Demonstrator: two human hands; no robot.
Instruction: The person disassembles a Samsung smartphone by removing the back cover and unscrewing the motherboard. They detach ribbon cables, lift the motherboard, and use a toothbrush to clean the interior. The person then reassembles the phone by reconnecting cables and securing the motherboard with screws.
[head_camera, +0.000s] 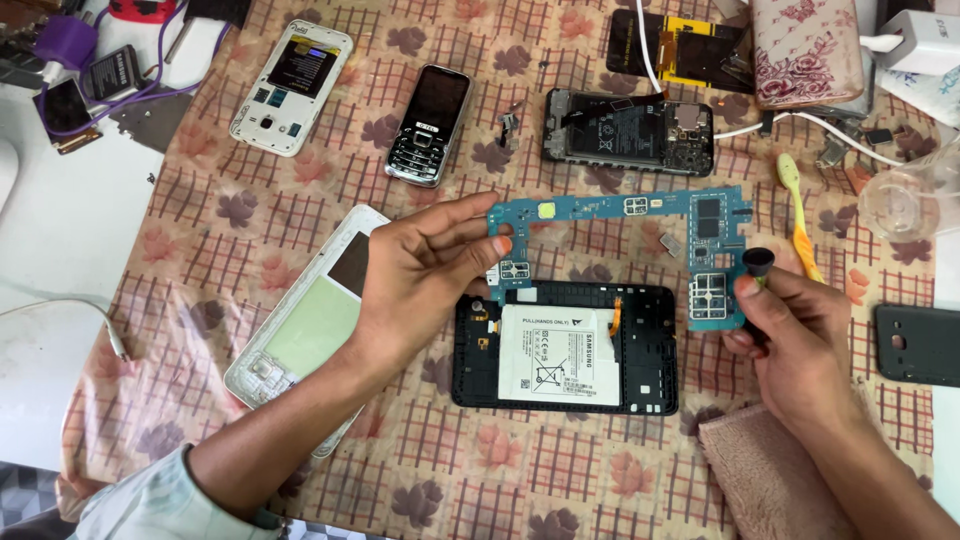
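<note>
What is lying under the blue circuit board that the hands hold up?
Under the circuit board lies an open black tablet frame with its white battery, on the checked cloth. The left hand and right hand cover parts of the frame's edges.

A table covered with a checked, leaf-patterned cloth (300, 180) carries an opened black tablet body with a white battery (565, 348), a white tablet back cover (300, 330), a white opened phone (291, 87), a black keypad phone (430, 124), an opened black smartphone (628, 132), a yellow toothbrush (800, 215), a pink towel (770, 480) and a dark phone cover (917, 344).
</note>
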